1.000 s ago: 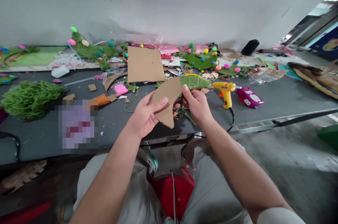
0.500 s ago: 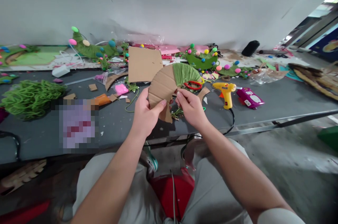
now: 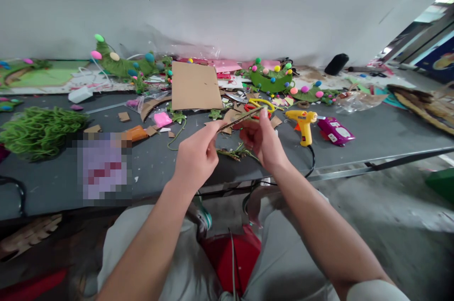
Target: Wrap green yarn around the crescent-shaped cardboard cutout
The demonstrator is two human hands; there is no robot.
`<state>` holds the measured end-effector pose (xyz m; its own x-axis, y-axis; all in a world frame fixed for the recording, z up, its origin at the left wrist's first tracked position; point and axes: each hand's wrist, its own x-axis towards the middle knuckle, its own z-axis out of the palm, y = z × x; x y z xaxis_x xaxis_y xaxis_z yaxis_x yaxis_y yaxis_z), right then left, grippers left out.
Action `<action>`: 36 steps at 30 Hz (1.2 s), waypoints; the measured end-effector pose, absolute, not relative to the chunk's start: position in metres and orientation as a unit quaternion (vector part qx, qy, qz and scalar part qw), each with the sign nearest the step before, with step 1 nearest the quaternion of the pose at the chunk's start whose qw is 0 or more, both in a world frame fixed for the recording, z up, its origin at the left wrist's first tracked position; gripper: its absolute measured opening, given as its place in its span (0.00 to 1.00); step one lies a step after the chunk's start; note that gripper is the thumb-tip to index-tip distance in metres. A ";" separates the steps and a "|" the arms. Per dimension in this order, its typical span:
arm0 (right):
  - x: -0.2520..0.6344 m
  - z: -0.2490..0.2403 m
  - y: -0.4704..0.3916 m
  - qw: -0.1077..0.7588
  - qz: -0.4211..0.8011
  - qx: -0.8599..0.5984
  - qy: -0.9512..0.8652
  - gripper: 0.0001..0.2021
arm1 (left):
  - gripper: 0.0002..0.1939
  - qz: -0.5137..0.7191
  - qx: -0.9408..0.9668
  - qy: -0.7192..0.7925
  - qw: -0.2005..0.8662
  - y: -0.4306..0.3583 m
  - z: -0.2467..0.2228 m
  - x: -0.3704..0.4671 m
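Holding the cardboard crescent (image 3: 237, 121) edge-on, my left hand (image 3: 196, 159) pinches its near end. My right hand (image 3: 262, 142) clamps the far end above the desk (image 3: 372, 135).

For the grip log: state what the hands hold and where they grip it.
Both hands hold one curved cardboard piece, seen edge-on: left hand pinches its near end, right hand grips the far, green-wrapped end.

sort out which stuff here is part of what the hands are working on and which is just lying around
In hand:
- left hand and right hand, both gripping the cardboard crescent, seen edge-on
- green yarn strand under the hands

Lying about:
- yellow glue gun
- flat cardboard sheet
- green yarn pile
- scissors
- pompom crescents
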<state>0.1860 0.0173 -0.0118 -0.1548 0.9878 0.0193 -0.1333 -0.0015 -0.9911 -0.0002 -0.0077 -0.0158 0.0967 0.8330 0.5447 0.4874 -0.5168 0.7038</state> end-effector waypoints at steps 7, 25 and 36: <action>0.184 -0.010 0.016 0.520 0.606 -0.422 -0.430 0.26 | 0.30 0.548 0.710 0.411 0.165 0.005 -0.017 -0.009; 0.169 -0.015 0.008 0.520 0.459 -0.452 -0.561 0.25 | 0.18 0.659 0.351 0.360 0.559 0.004 -0.013 0.016; 0.173 -0.021 0.014 0.482 0.392 -0.447 -0.644 0.14 | 0.19 0.685 0.355 0.410 0.486 0.016 -0.010 -0.009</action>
